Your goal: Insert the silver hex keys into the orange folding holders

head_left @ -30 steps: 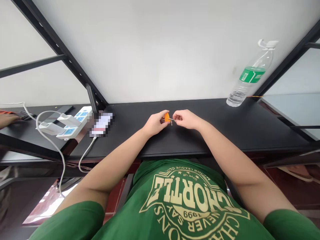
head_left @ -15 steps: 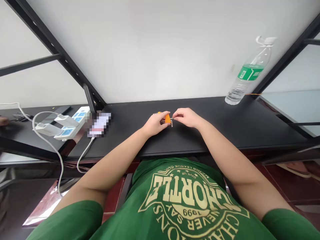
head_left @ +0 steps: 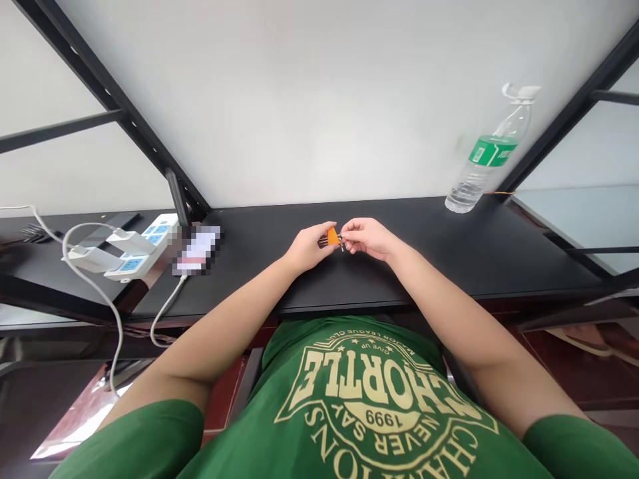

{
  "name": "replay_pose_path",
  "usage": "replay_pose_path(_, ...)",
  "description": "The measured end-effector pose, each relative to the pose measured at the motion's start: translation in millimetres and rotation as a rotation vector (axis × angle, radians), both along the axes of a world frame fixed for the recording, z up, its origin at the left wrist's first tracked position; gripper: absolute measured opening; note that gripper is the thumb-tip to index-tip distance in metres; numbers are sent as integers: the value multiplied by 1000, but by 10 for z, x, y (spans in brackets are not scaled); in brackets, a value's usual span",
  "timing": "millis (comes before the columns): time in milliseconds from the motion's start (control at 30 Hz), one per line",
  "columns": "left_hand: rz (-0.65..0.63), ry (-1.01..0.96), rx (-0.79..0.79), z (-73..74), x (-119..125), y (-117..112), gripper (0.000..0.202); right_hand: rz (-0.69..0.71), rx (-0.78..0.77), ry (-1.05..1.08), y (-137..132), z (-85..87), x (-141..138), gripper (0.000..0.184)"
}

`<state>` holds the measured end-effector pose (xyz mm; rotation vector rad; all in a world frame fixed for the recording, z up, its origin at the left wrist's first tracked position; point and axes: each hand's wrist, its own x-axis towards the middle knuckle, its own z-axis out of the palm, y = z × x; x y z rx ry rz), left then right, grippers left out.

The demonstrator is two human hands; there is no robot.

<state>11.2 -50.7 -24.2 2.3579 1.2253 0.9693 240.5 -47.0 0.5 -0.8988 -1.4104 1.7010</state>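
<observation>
My left hand pinches a small orange holder just above the black desk. Thin dark metal pieces stick out of the holder on both sides. My right hand grips a small metal key-like piece at the holder's right end, fingertips almost touching those of the left hand. Both hands hover near the middle of the desk, close to the white wall.
A clear water bottle with a green label stands at the back right. At the left lie a phone on a white cable and a white power strip with chargers plugged in. Black frame bars rise at both sides.
The hands have drawn slightly closer together around the orange holder, which now sits more hidden between the fingertips. The view shifted a little.
</observation>
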Motion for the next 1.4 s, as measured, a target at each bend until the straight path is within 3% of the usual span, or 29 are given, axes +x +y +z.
replay_pose_path(133, -50, 112, 32, 33, 43, -33, 52, -50, 37, -44, -16, -7, -40, 25)
replay_pose_path(233, -24, 74, 31, 32, 48, -41, 56, -169, 211, -209, -11, -6, -19, 17)
replay_pose_path(333, -20, 54, 25, 12, 34, -31, 57, -57, 346, -405, -11, -16, 3, 12)
replay_pose_path(400, -18, 81, 25, 5, 30, -24, 57, 5, 352, -448, -14, -32, -5, 12)
replay_pose_path(600, 17, 217, 2, 49, 75, -36, 62, -29, 309, -404, -11, -74, -66, 25)
replay_pose_path(867, 18, 95, -100, 79, 92, -57, 57, -26, 375, -559, -18, -29, -4, 20)
replay_pose_path(1033, 92, 87, -94, 56, 36, -21, 52, -253, 674, -921, 84, 51, 278, 9)
replay_pose_path(1200, 81, 56, -128, 24, -1, 17, 53, -131, 642, -1144, 181, 34, 458, 10)
replay_pose_path(1400, 71, 56, -161, 51, -3, 9, 56, -85, 635, -1319, 153, 19, 365, 12)
